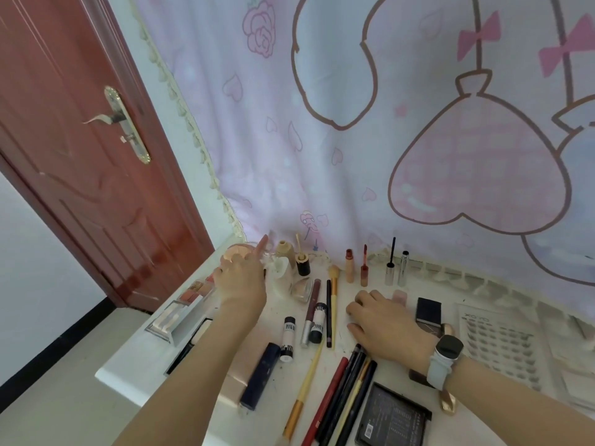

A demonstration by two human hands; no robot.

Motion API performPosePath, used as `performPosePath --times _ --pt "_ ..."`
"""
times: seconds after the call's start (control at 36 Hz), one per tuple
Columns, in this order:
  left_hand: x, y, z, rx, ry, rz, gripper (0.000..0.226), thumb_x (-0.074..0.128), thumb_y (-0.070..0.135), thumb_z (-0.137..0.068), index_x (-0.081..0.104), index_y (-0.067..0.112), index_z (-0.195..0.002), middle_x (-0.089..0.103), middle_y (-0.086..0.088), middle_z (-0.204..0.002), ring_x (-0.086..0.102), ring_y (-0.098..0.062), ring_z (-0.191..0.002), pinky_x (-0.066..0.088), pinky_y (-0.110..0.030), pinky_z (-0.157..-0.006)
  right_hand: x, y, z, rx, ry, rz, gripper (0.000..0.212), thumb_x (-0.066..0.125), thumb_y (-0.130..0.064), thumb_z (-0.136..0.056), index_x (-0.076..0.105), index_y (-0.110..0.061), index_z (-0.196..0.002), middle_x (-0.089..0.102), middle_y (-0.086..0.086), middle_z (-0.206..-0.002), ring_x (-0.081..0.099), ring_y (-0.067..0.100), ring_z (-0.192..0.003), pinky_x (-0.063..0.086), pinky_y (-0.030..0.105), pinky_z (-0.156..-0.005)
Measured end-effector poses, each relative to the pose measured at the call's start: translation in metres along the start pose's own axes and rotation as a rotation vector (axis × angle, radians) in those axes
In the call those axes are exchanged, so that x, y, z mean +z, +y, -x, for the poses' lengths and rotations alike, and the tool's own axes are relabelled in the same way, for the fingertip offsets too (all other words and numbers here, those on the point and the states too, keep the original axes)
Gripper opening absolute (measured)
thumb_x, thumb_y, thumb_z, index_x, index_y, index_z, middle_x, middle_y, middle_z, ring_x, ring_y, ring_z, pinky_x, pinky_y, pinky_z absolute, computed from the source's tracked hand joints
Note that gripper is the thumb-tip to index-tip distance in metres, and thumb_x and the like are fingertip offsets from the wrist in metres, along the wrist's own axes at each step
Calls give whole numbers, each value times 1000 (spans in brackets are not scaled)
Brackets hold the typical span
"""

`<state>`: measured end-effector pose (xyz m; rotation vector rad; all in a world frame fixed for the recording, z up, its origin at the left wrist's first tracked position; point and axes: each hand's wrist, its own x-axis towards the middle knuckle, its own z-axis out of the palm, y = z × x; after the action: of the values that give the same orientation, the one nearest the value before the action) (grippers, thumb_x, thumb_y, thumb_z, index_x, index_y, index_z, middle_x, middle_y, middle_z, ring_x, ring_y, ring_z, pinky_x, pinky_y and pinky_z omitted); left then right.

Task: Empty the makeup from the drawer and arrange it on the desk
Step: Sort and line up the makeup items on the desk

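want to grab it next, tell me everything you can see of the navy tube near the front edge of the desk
The navy tube is a dark blue, glossy, plastic-looking cylinder, seemingly capped, with light specks on it. It lies flat on the desk, angled from near-left to far-right, its near end over a pinkish flat item. Neither hand touches it; the left forearm passes just beside it.

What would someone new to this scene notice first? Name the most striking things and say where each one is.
The pink heart-print curtain fills the wall behind the desk, with a red-brown door at far left. On the white desk makeup lies spread out: pencils near the front, small bottles standing along the back. The left hand reaches to the back left; the right hand, a watch on its wrist, rests mid-desk.
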<state>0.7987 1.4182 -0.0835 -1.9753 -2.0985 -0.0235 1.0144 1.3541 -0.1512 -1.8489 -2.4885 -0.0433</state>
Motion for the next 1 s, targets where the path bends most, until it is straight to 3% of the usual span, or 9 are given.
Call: performPosePath --times 0.19,0.39,0.53,0.61,0.69,0.75,0.78,0.81,1.0 --pt "-34 -21 20 109 360 818 18 58 11 -86 56 10 -104 59 -2 -96 57 -13 -77 41 -21 -63 -16 -6 -8 49 190 -485 36 38 -40 -96 47 -29 -129 56 -13 -114 52 3 -103 36 22 -75" --pt "-47 3 64 193 182 1467 25 66 9 -81 57 29 -93 68 12 -85 61 -1 -79 46 -12 -67 -69 -26 -4 48 225 -1422 19 42 -20 -98 56 -23 -110 66 0 -86 62 9 -68 52 22 -65" --pt "-41 20 79 104 9 1820 9 59 13 -88 66 18 -89 67 8 -80 62 -12 -83 52 -35 -86 -70 -32 18 15 198 -1359 23 49 -10 -94 65 -26 -90 68 -7 -70 59 5 -59 47 15 -57" --pt "-39 27 85 101 -116 2019 35 45 14 -97 72 33 -84 71 3 -81 67 -19 -84 56 -36 -81 -66 -28 29 40 205 -1265 23 50 -12 -94 67 -24 -86 66 -7 -68 57 4 -58 45 15 -56" --pt "-33 31 92 234 -147 1931 33 41 20 -99 67 41 -104 60 -2 -69 57 -12 -63 54 -28 -58 -67 -18 36 120 267 -1290 23 49 -18 -94 67 -23 -80 63 -7 -61 52 6 -54 42 12 -53" --pt "-26 33 96 319 -128 1732 27 46 24 -97 58 33 -119 33 19 -75 45 -15 -56 43 -24 -47 -69 -13 39 151 278 -1304 24 47 -25 -95 66 -20 -81 59 -7 -55 48 4 -48 40 11 -49" --pt "-23 35 97 355 -116 1617 28 51 23 -95 54 34 -120 42 -6 -113 46 -15 -61 45 -25 -52 -70 -11 40 154 272 -1305 26 46 -29 -95 65 -18 -83 57 -6 -52 46 4 -46 39 11 -48" --pt "-19 37 99 383 -113 1533 32 57 20 -91 51 35 -119 55 6 -83 49 -11 -68 46 -21 -60 -71 -10 41 150 260 -1301 28 45 -32 -95 64 -16 -84 55 -5 -51 44 4 -44 38 12 -47" --pt "-3 44 113 512 -160 1304 34 69 15 -82 43 36 -90 53 12 -82 50 -1 -69 42 -14 -63 -53 -15 51 168 173 -1189 26 47 -35 -93 57 -16 -79 50 -6 -41 36 5 -38 30 12 -41"
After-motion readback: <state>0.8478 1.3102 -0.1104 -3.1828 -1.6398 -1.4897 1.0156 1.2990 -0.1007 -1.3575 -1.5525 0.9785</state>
